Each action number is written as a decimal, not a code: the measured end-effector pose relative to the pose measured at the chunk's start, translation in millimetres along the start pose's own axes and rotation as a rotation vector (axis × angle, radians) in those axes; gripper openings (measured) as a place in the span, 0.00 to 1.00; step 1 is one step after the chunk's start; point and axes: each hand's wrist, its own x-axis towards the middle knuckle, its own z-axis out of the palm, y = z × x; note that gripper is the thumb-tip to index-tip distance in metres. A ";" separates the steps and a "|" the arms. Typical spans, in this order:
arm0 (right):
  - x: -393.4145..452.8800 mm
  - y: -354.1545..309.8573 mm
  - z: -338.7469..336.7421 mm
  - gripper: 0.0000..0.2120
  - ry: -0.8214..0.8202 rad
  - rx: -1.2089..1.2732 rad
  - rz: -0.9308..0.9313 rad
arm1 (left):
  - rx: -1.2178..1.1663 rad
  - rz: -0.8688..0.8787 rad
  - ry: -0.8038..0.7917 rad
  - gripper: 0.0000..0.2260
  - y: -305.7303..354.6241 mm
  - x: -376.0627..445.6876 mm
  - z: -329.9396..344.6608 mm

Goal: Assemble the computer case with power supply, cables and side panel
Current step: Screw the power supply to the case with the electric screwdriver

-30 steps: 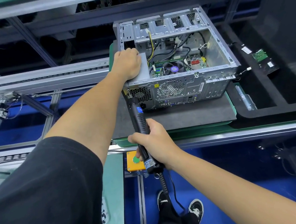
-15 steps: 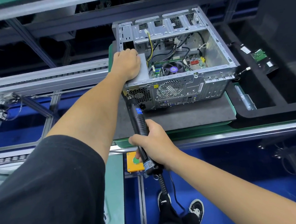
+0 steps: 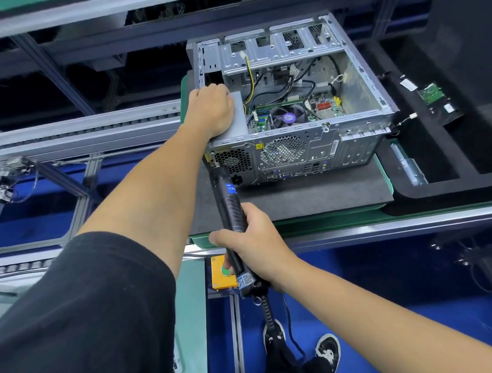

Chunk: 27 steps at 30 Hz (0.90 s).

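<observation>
The open grey metal computer case (image 3: 293, 100) lay on its side on a dark grey foam mat (image 3: 299, 196). The left hand (image 3: 212, 113) pressed down on the grey boxy power supply (image 3: 239, 117) in the case's near left corner, fingers curled over its top. The right hand (image 3: 251, 243) gripped a black electric screwdriver (image 3: 230, 209), its tip against the case's rear panel. A yellow button box (image 3: 221, 274) sat below the mat.

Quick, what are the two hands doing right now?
Left hand: fingers curled over the grey power supply, pressing it down in the computer case.
Right hand: gripping the black electric screwdriver.
</observation>
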 end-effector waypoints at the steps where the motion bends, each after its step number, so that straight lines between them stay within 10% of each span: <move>1: 0.1 1.7 2.3 0.13 0.008 0.014 -0.003 | 0.001 0.001 0.001 0.16 -0.2 0.2 0.1; 27: 4.3 12.0 13.4 0.10 0.009 0.059 -0.008 | 0.020 0.015 0.003 0.17 0.5 -0.1 -0.5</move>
